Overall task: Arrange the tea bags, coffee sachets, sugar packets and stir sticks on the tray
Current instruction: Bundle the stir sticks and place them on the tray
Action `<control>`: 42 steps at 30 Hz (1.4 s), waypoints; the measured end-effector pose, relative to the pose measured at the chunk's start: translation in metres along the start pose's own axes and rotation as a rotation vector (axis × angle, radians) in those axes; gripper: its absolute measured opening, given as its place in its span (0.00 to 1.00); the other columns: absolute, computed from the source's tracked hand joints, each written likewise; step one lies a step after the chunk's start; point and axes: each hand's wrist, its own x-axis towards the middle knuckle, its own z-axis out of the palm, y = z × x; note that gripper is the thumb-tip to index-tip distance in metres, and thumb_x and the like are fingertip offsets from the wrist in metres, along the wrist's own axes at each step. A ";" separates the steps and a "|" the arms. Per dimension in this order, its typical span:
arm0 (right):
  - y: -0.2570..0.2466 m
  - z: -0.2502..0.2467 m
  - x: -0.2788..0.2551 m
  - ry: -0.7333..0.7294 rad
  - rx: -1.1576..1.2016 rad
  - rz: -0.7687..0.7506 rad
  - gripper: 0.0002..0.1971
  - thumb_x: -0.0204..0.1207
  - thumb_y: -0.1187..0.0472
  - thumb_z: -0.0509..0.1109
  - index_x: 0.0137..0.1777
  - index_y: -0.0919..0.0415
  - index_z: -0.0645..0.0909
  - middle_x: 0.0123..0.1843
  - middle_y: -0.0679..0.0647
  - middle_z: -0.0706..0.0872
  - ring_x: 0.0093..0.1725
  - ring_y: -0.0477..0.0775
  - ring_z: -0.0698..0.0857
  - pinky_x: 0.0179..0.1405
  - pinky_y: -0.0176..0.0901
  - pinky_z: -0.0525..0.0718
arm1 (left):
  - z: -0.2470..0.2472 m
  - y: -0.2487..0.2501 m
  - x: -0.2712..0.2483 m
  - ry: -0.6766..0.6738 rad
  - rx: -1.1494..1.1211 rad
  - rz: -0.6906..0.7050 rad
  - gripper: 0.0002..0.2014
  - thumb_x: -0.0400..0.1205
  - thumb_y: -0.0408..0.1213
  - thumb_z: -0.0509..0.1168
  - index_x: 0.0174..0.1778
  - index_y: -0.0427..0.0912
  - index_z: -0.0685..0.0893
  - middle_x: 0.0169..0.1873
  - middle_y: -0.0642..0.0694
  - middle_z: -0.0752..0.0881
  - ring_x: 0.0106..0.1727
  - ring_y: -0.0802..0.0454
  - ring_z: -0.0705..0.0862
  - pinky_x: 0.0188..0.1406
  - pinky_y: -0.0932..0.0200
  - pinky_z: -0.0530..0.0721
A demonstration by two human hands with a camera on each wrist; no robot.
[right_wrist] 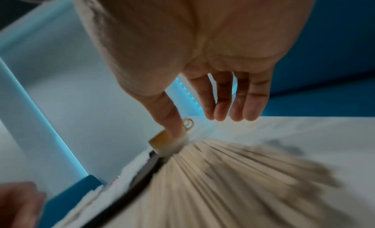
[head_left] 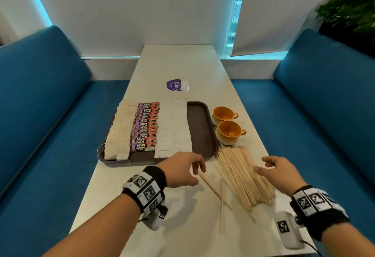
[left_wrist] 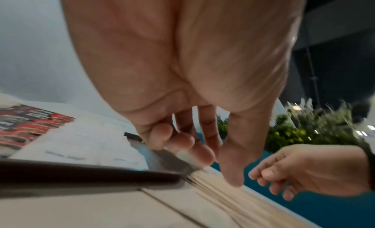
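A dark brown tray [head_left: 200, 127] holds rows of beige tea bags [head_left: 119, 129], red coffee sachets [head_left: 145, 127] and white sugar packets [head_left: 174, 127]; its right strip is bare. A fanned pile of wooden stir sticks [head_left: 241, 173] lies on the table right of the tray's near corner, with a few loose sticks [head_left: 215, 192] beside it. My left hand [head_left: 188, 170] hovers left of the pile, fingers loosely curled, holding nothing [left_wrist: 205, 152]. My right hand [head_left: 272, 167] hovers over the pile's right side, fingers relaxed and empty [right_wrist: 223, 109]. The stir sticks [right_wrist: 233, 175] look blurred in the right wrist view.
Two orange cups [head_left: 227, 125] stand right of the tray, just beyond the sticks. A purple sticker [head_left: 174, 84] with a white packet [head_left: 185, 85] lies farther back. Blue benches [head_left: 40, 104] flank the narrow white table [head_left: 182, 64]. A plant [head_left: 349, 9] sits at the far right.
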 end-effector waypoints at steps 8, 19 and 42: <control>0.003 0.027 -0.017 -0.076 -0.336 0.033 0.58 0.58 0.17 0.71 0.81 0.58 0.71 0.78 0.59 0.69 0.79 0.62 0.67 0.76 0.59 0.75 | 0.062 0.029 0.023 -0.091 0.126 -0.185 0.09 0.81 0.35 0.70 0.55 0.42 0.91 0.53 0.47 0.90 0.54 0.49 0.88 0.53 0.57 0.86; 0.005 0.054 -0.032 -0.017 -0.534 -0.037 0.60 0.58 0.16 0.69 0.82 0.56 0.62 0.73 0.56 0.68 0.73 0.60 0.68 0.74 0.59 0.74 | 0.089 0.050 0.043 -0.100 0.138 -0.057 0.24 0.82 0.25 0.57 0.72 0.46 0.82 0.70 0.47 0.77 0.70 0.43 0.72 0.74 0.51 0.73; 0.034 0.048 -0.026 -0.113 -0.460 -0.369 0.30 0.80 0.43 0.72 0.81 0.39 0.68 0.68 0.46 0.72 0.66 0.53 0.70 0.63 0.51 0.73 | 0.076 0.048 0.067 -0.024 0.431 0.099 0.29 0.83 0.39 0.69 0.82 0.48 0.72 0.76 0.47 0.75 0.77 0.45 0.73 0.80 0.46 0.70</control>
